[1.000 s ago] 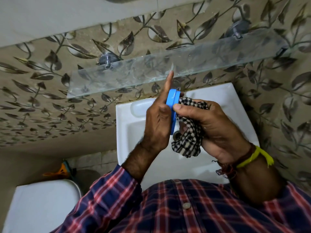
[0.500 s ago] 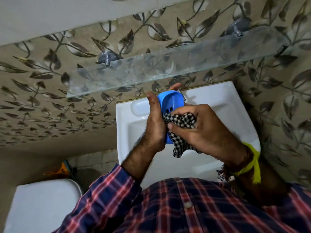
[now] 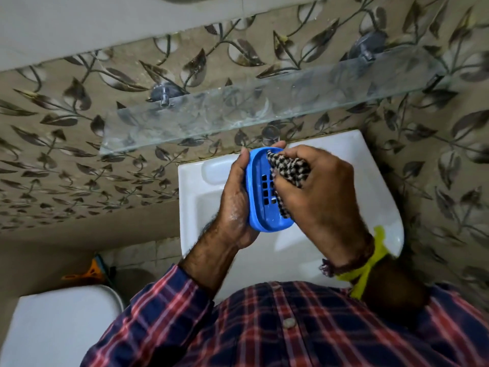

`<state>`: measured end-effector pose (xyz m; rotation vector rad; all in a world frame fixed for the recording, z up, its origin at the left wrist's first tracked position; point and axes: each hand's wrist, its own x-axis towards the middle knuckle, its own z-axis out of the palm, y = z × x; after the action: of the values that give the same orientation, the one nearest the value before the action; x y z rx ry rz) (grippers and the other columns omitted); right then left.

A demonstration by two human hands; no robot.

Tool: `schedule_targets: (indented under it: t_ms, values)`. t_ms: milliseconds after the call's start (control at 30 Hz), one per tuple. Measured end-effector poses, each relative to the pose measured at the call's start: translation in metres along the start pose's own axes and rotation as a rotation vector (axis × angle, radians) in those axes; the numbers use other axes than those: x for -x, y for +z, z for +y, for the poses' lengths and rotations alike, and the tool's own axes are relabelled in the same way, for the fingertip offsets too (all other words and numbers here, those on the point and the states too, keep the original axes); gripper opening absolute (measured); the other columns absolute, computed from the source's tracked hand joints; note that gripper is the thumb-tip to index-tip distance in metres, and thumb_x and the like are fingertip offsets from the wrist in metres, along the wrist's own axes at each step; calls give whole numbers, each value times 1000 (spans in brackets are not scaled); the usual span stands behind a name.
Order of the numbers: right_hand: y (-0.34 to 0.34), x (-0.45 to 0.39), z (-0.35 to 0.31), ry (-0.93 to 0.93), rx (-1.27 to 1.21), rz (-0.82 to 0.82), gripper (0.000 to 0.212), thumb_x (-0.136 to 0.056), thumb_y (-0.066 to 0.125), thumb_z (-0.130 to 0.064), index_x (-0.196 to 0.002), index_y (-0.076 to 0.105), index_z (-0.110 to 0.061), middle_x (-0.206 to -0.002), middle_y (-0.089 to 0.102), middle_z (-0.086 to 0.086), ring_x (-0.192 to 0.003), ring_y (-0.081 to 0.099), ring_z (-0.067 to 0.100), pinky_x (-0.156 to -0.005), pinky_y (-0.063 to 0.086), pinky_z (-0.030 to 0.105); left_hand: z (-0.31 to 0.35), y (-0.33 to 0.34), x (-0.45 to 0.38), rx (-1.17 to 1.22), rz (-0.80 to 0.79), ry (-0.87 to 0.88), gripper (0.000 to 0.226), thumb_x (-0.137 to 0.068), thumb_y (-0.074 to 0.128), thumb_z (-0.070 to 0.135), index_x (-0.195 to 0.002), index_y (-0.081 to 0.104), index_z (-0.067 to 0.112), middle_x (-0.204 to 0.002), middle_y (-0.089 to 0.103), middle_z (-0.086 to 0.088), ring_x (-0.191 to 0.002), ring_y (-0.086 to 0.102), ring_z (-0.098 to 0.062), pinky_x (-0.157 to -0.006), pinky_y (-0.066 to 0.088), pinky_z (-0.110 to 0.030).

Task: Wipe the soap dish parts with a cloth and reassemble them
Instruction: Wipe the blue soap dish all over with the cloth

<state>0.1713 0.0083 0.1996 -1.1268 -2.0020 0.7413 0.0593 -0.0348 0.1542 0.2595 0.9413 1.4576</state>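
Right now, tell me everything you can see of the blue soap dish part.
The blue soap dish part is an oval tray of glossy plastic with a raised rim and a grid of small square drain holes in its floor. It is held tilted on edge above the white sink, hollow side facing the camera. The left hand grips its left rim and back; the right hand presses a black-and-white checked cloth into its upper right inside.

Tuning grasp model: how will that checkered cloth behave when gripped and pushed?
Probably floppy: the checkered cloth bunches in the right hand and drapes into the blue soap dish part. Likely light, held by fingers alone. Its woven surface suggests it won't slip.
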Motion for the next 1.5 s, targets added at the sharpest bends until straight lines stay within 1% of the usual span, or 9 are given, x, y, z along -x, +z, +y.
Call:
schedule_targets:
  t_ms: [133,400,567,700,867,1033,1167,1300,1500]
  values:
    - [19,14,-3,-82,44,-16,36,-72,75,-8,-109,73,-6,-106,73,12,-97,68,31,-87,56,41,-7,0,2,-44,32,28,72,-99,33,64,-145,53,13,-131,65,-12,-121,62,-25,-103,51,-37]
    - [11,14,8,-314,135,-255,41,-78,64,-13,-118,71,-13,-100,67,6,-86,66,30,-77,54,46,-6,-10,0,-33,-12,69,71,-103,20,63,-145,53,17,-111,70,-10,-102,69,-23,-91,56,-37]
    - [10,0,7,-307,219,-205,38,-83,54,-19,-115,72,-12,-103,68,13,-90,67,36,-79,54,48,-10,-10,2,-4,35,3,69,-102,24,64,-115,77,22,-109,77,-9,-99,74,-23,-83,62,-36]
    - [5,15,7,-421,236,-302,33,-80,61,-13,-111,73,-12,-91,66,11,-77,65,34,-69,54,49,2,-12,2,-43,-9,70,69,-103,20,62,-145,53,18,-104,67,-11,-94,66,-23,-84,56,-36]
    - [9,1,4,-338,231,-205,32,-79,63,-14,-110,74,-10,-101,69,16,-88,67,39,-77,55,50,-6,-7,3,-37,16,19,64,-101,27,63,-119,75,23,-109,76,-8,-99,73,-23,-85,60,-35]
    - [-4,15,7,-482,299,-359,29,-78,63,-15,-104,75,-16,-87,64,7,-76,65,31,-67,55,42,6,-8,5,-45,-46,54,70,-102,20,63,-145,52,18,-104,64,-13,-92,66,-23,-81,57,-35]
    - [1,7,5,-366,225,-290,32,-76,63,-14,-105,75,-16,-89,66,8,-82,66,33,-73,55,48,0,-7,4,-74,-36,40,71,-103,19,63,-144,54,17,-111,68,-11,-99,68,-24,-85,57,-38]
    - [-5,20,5,-508,335,-450,28,-77,66,-11,-103,75,-19,-86,62,6,-75,63,29,-65,54,42,9,-8,7,-44,-71,44,73,-102,20,64,-148,47,15,-111,58,-20,-96,62,-29,-87,54,-39]
    - [-4,21,7,-459,328,-391,30,-76,74,-7,-103,75,-19,-88,64,7,-82,64,31,-69,53,44,10,-8,4,-82,-54,52,73,-101,20,66,-144,53,16,-108,61,-20,-96,60,-30,-87,52,-40]
